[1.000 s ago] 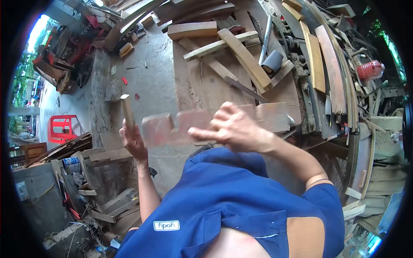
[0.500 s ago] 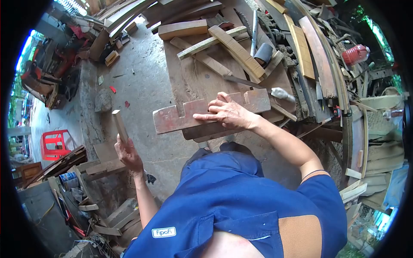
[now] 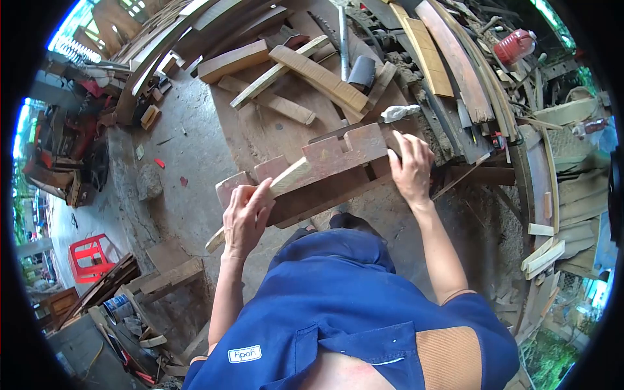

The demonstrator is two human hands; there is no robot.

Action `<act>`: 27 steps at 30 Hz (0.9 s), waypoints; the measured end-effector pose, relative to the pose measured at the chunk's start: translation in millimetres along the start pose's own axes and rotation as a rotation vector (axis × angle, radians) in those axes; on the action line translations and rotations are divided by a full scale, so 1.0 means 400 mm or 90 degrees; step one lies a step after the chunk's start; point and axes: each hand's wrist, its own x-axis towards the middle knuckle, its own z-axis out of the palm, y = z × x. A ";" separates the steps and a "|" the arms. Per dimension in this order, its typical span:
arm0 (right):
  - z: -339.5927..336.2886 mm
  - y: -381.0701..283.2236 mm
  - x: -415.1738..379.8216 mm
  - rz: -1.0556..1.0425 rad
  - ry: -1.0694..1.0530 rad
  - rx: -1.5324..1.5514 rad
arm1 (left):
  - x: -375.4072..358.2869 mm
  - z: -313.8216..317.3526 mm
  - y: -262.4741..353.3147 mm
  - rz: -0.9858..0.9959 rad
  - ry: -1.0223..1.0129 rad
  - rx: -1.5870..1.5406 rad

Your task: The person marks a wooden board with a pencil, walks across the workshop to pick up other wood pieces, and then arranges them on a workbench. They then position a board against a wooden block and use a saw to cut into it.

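My left hand (image 3: 246, 218) is closed around a pale wooden strip (image 3: 290, 177), which slants across the left part of a notched wooden board (image 3: 325, 159). The board is reddish and worn, with square cut-outs along its far edge. Fingers apart and slightly bent, my right hand (image 3: 413, 170) is at the board's right end, its thumb tip close to the wood. Just beyond those fingers lies a tool with a white wrapped handle (image 3: 400, 113) and a dark blade, partly behind the board. A darker plank (image 3: 318, 198) sits below the notched board on the near side.
Several wood offcuts (image 3: 318, 77) lie on the wide bench board (image 3: 244, 140) beyond, beside a dark block (image 3: 362, 71) and a grey pipe (image 3: 344, 39). Long planks (image 3: 455, 58) are stacked at the right. A red plastic chair (image 3: 91, 259) stands on the floor at left.
My left hand has brought the strip rightward from over the floor to the notched board. My right hand has left the board's middle and moved to its right end, fingers spread. The view has shifted.
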 end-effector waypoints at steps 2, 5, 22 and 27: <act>0.017 0.099 -0.062 0.046 -0.065 -0.064 | 0.043 0.022 0.017 0.045 -0.071 0.031; 0.026 0.181 -0.108 0.044 -0.078 0.023 | 0.097 0.052 0.021 0.115 -0.096 0.093; 0.107 0.259 0.179 -0.214 -0.063 -0.028 | 0.128 0.091 0.007 0.064 -0.119 0.106; 0.162 0.251 0.198 -0.339 -0.110 -0.047 | 0.114 0.082 0.006 0.031 -0.121 0.101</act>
